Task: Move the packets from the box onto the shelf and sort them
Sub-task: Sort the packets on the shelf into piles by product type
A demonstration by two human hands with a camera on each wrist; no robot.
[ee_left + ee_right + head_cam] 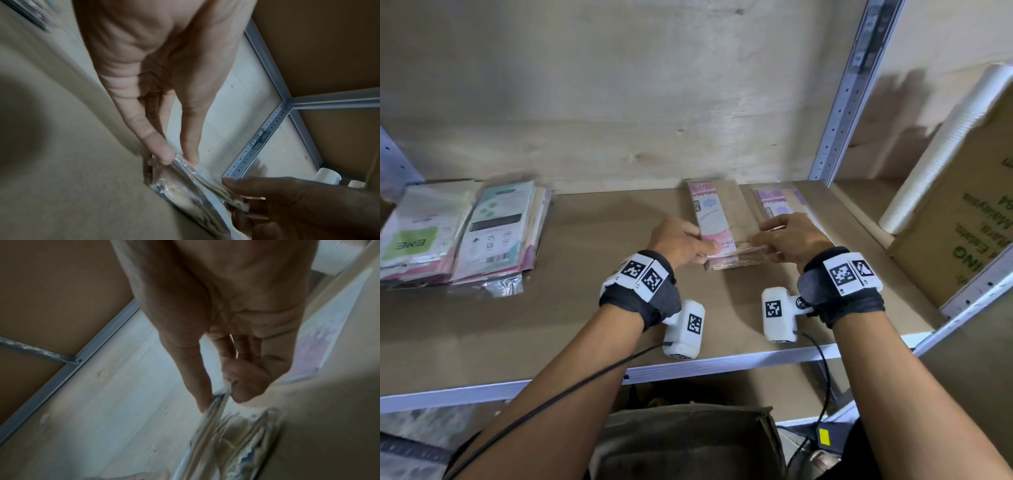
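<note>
Pink packet (714,224), fingers (162,151) pinching near end

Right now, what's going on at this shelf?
A person is sorting packets on a shelf. Both hands hold the near end of a pink packet: the left hand pinches one corner, the right hand the other. A purple packet lies beside it, and a stack of mixed packets sits at far left.

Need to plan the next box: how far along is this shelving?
Done: two mixed stacks sit on the shelf, unsorted. In hand: both hands, left hand and right hand, pinch the pink packet beside the purple packet. The box's contents are hidden.
</note>
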